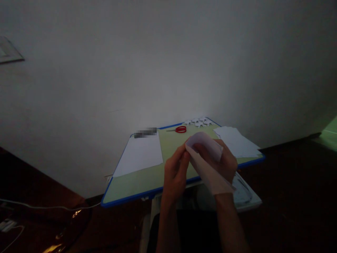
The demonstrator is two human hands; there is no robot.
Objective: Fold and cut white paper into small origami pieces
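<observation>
A sheet of white paper [207, 168] is bent over into a loop in front of me, above the near edge of the table. My left hand [176, 172] pinches its left end between thumb and fingers. On the other side, my right hand [228, 161] is wrapped round the paper, its fingers partly hidden behind the sheet. Beyond my hands, red-handled scissors [180, 129] lie on the green tabletop [168, 144]. Several white paper star shapes [200, 122] are gathered at the back right corner.
White sheets [142, 154] lie on the table's left side, with a blurred dark object [145, 133] at their far end. More paper [235, 140] rests at the right. A pale wall [168, 70] stands behind; a white cable [52, 207] runs at lower left.
</observation>
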